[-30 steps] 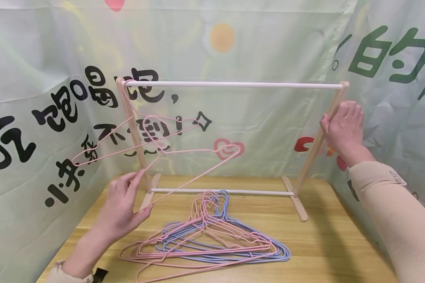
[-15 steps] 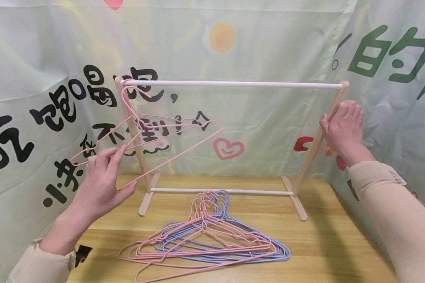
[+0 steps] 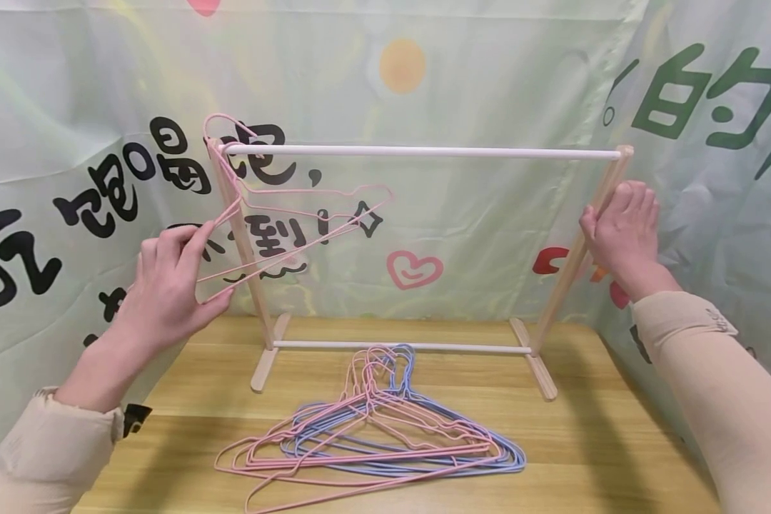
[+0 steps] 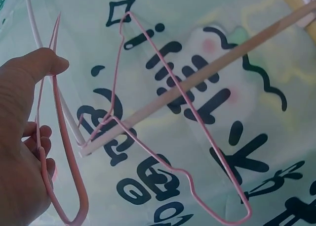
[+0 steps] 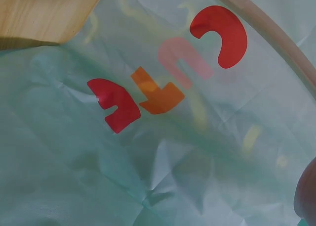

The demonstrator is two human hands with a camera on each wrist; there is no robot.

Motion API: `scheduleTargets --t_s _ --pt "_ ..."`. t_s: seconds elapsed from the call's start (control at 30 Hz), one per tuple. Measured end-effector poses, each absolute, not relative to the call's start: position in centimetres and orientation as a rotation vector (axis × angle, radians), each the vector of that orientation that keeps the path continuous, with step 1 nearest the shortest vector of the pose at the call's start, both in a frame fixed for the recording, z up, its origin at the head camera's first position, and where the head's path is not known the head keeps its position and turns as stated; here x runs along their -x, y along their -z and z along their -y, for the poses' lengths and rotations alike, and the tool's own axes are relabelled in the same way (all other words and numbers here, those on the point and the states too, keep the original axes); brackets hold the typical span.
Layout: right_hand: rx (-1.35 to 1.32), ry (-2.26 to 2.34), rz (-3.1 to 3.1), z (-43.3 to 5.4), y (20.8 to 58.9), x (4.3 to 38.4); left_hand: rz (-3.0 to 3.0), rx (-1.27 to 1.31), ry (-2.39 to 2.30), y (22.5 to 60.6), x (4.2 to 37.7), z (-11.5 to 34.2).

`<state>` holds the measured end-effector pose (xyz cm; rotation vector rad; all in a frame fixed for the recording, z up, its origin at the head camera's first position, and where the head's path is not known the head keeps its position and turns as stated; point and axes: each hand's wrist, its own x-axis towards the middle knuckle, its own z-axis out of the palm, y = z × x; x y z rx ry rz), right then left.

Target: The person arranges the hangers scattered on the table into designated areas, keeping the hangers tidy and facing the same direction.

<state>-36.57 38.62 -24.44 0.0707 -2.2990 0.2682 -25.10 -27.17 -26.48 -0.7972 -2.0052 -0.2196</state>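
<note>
While L grip point(image 3: 160, 282) pinches hanger point(image 3: 295, 190), its hook point(image 3: 220, 116) looks abv bar point(image 3: 417, 150), L end; R grip point(image 3: 625, 232) holds post point(image 3: 562, 282).

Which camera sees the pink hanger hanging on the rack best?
The left wrist view, because the hanging pink hanger shows its whole triangle there, uncovered. In the head view, the left hand hides its left end and the held pink hanger crosses it. The right wrist view doesn't show it.

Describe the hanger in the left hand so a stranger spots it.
Find the wooden rack, then its left post. There, the left hand holds a pink hanger. Its hook stands above the white rail; the hung hanger is hooked over it.
</note>
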Motion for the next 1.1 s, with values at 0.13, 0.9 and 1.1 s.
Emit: scheduleTargets --t_s 0.13,0.9,1.1 --pt "-0.067 -0.278 2.303 -38.6 24.4 36.6 1.997 0.808 0.183 25.7 26.1 27.7" --pt "-0.074 -0.266 2.298 -38.7 24.5 36.8 2.18 0.735 0.096 25.7 28.7 29.6" --pt "-0.081 -0.258 2.295 -38.8 24.5 36.7 2.18 0.742 0.036 26.3 29.1 29.9"
